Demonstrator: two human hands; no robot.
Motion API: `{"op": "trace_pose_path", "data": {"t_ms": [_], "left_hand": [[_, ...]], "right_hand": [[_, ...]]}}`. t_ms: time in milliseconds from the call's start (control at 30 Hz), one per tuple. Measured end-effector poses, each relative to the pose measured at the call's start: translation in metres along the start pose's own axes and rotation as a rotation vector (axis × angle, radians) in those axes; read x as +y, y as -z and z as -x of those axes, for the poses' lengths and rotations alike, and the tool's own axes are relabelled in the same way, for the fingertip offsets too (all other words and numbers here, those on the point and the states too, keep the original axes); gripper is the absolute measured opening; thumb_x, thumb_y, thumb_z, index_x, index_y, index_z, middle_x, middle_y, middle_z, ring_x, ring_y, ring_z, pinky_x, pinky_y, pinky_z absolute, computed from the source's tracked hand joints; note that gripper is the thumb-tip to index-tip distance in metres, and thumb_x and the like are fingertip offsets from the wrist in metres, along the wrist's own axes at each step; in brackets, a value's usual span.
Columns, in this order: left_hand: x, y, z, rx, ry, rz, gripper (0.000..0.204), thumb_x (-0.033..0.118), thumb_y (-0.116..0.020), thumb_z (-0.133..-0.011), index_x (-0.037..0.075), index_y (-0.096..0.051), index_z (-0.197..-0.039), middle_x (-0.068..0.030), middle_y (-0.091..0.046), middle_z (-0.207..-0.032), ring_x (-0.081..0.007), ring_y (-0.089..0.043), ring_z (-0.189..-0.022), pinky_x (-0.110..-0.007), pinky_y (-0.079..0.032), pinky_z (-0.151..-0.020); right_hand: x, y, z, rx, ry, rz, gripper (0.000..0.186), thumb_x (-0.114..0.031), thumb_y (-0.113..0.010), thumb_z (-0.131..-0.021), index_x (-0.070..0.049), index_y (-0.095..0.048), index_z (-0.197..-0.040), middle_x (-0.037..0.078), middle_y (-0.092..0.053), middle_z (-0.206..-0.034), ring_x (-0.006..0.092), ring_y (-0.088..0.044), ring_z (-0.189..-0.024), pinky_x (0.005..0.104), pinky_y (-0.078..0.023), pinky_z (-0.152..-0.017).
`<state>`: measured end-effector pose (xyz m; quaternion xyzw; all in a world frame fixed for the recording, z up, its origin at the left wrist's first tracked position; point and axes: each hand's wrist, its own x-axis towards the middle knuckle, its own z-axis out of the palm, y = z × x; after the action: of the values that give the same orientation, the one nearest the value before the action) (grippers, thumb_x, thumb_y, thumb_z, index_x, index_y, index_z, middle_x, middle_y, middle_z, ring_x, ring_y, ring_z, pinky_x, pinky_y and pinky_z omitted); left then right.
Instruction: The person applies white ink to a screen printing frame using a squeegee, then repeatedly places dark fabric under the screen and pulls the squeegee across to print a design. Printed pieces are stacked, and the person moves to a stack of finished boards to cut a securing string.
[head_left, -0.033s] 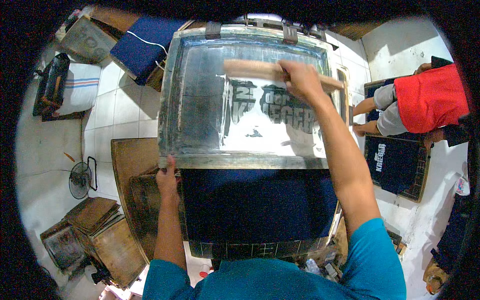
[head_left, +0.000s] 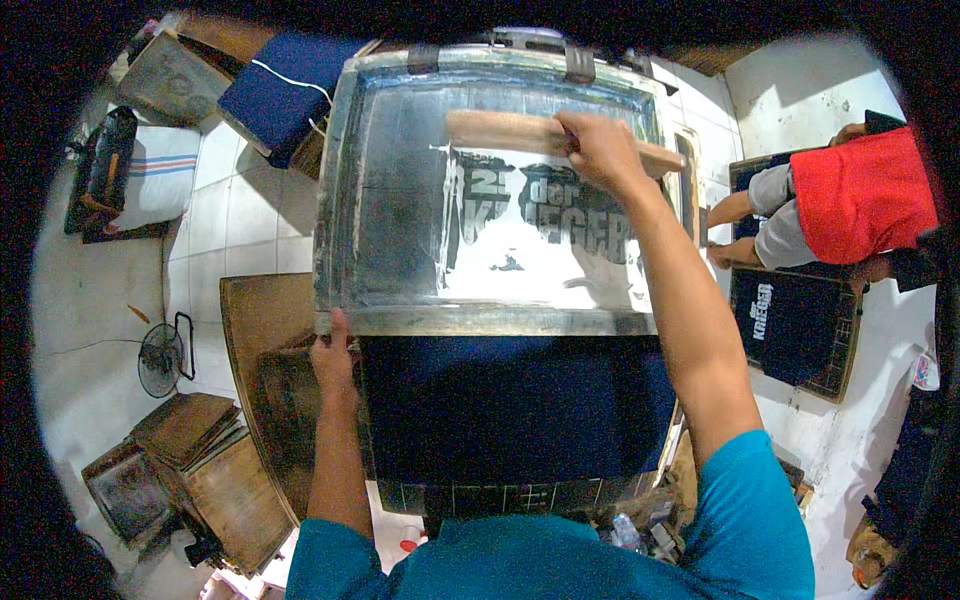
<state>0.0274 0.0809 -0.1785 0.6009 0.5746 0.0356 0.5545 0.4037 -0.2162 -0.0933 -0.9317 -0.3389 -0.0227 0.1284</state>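
Observation:
My right hand (head_left: 600, 150) grips a wooden squeegee (head_left: 495, 127) held across the upper part of a framed printing screen (head_left: 334, 200). Thick white ink (head_left: 530, 280) covers the lower part of the screen's stencil, whose lettering shows grey through the mesh. At the frame's lower left corner, my left hand (head_left: 335, 350) holds the wooden edge with curled fingers. Dark navy fabric (head_left: 510, 400) lies on the platen beneath and in front of the screen. Clamps (head_left: 578, 64) sit along the screen's far edge.
On the right, a person in red (head_left: 860, 190) bends over dark printed fabric (head_left: 800, 330) on boards. At left are stacked wooden boards (head_left: 210, 470), a fan (head_left: 160, 360), a leaning panel (head_left: 255, 310) and a striped sack (head_left: 155, 180). Navy fabric with white cord (head_left: 280, 110) lies at back left.
The squeegee and my right hand have shifted slightly toward the far edge of the screen. My left hand has barely moved on the frame.

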Motion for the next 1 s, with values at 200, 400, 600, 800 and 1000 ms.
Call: {"op": "trace_pose_path", "data": {"t_ms": [200,400,600,800,1000], "left_hand": [[-0.001,-0.007,0.003,0.043,0.014,0.027,0.068,0.061,-0.074,-0.089,0.0,-0.064,-0.118,-0.0046,-0.067,-0.096,-0.0138,-0.061,-0.076,-0.03,-0.051,-0.065],[-0.004,0.002,-0.004,-0.09,0.034,0.126,0.072,0.059,-0.075,-0.09,-0.001,-0.061,-0.126,-0.0095,-0.067,-0.112,-0.0193,-0.064,-0.089,-0.035,-0.053,-0.076],[-0.01,-0.006,0.0,-0.099,0.068,0.308,0.073,0.055,-0.073,-0.093,-0.004,-0.057,-0.133,-0.0133,-0.062,-0.132,-0.0268,-0.062,-0.111,-0.041,-0.051,-0.096],[-0.001,-0.005,0.01,-0.168,0.051,0.328,0.07,0.058,-0.069,-0.095,-0.002,-0.06,-0.13,-0.0092,-0.066,-0.126,-0.0246,-0.063,-0.11,-0.039,-0.051,-0.096],[0.0,0.004,0.009,-0.192,0.043,0.333,0.069,0.059,-0.066,-0.096,-0.001,-0.062,-0.13,-0.0077,-0.068,-0.121,-0.0206,-0.063,-0.104,-0.034,-0.05,-0.087]], "right_hand": [[-0.009,-0.011,0.052,-0.142,-0.05,-0.032,0.03,-0.003,-0.07,-0.074,-0.013,-0.066,-0.101,0.013,-0.072,-0.092,0.0367,-0.069,-0.093,0.0515,-0.048,-0.081],[-0.053,0.001,0.133,-0.125,-0.049,-0.069,0.018,-0.009,-0.06,-0.086,-0.015,-0.068,-0.101,0.009,-0.072,-0.096,0.0321,-0.067,-0.096,0.0521,-0.044,-0.081],[-0.084,0.002,0.19,0.0,0.008,-0.03,0.03,-0.005,-0.063,-0.081,-0.012,-0.069,-0.11,0.006,-0.071,-0.11,0.0257,-0.066,-0.1,0.0446,-0.044,-0.084],[-0.073,0.0,0.182,0.009,0.018,-0.071,0.024,-0.006,-0.059,-0.085,-0.011,-0.069,-0.107,0.007,-0.069,-0.103,0.0287,-0.065,-0.097,0.0457,-0.044,-0.082],[-0.04,0.027,0.089,-0.489,-0.028,-0.172,0.023,-0.015,-0.069,-0.082,-0.009,-0.067,-0.104,0.018,-0.071,-0.097,0.0409,-0.068,-0.1,0.0552,-0.052,-0.084]]}}
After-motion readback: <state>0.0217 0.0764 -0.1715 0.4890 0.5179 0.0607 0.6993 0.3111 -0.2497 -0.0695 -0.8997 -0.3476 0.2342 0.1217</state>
